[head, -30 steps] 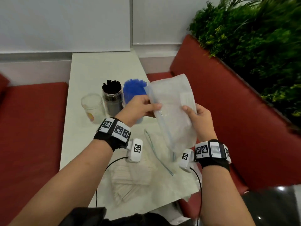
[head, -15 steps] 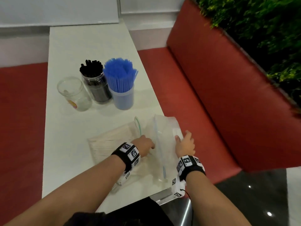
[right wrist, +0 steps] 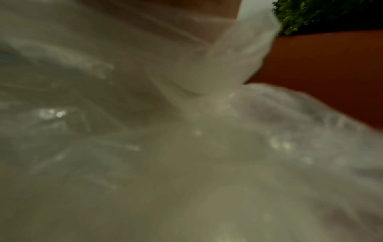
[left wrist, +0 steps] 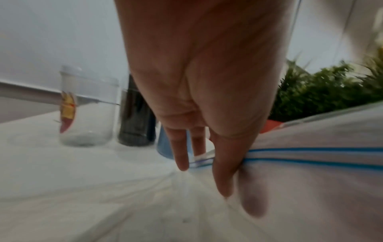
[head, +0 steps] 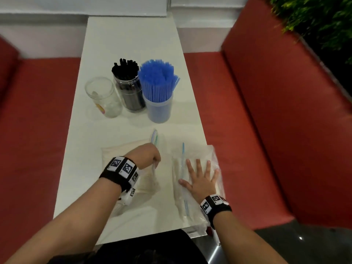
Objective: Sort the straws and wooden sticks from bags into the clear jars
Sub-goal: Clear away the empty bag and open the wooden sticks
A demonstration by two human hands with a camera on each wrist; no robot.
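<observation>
Three jars stand mid-table: an empty clear jar (head: pixel 102 97), a jar of black straws (head: pixel 129 88) and a jar of blue straws (head: pixel 159 92). Nearer me lies a zip bag of wooden sticks (head: pixel 122 151). My left hand (head: pixel 155 163) is over its right edge, fingers pinching the plastic by the blue zip strip (left wrist: pixel 311 155). An empty zip bag (head: pixel 192 153) lies flat at the table's right edge. My right hand (head: pixel 200 174) presses on it with spread, straight fingers. The right wrist view shows only blurred plastic (right wrist: pixel 186 147).
The narrow white table (head: pixel 129 44) runs away from me between red bench seats (head: pixel 38 130). A red backrest (head: pixel 276 111) and green hedge (head: pixel 314 21) rise on the right. The empty bag overhangs the table's right edge.
The empty bag, held up in both hands a second ago, came down onto the table. My right hand flattened on it; my left hand shifted to the stick bag.
</observation>
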